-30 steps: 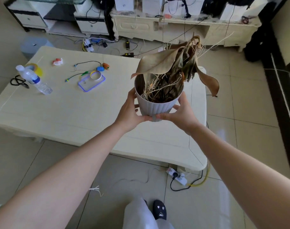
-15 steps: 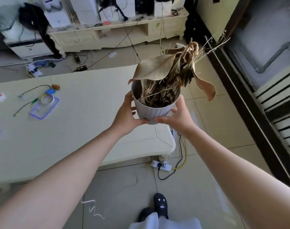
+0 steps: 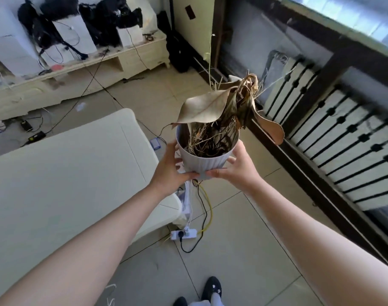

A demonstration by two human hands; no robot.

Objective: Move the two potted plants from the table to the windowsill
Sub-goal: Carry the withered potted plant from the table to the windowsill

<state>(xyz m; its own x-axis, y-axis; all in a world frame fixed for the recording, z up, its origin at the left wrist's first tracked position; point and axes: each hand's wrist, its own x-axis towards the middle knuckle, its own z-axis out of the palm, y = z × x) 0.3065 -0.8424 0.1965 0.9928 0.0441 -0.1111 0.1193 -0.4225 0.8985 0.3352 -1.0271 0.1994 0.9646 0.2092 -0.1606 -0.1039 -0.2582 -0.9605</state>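
Your left hand (image 3: pixel 168 171) and right hand (image 3: pixel 239 171) cup the ribbed white plastic pot (image 3: pixel 205 159) (dry, curled brown leaves) in the air past the smooth cream table (image 3: pixel 67 173) edge, above the tiled floor.

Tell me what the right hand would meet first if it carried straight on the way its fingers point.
The right hand already presses the white pot; its fingers point left, so past the pot it would likely meet the left hand.
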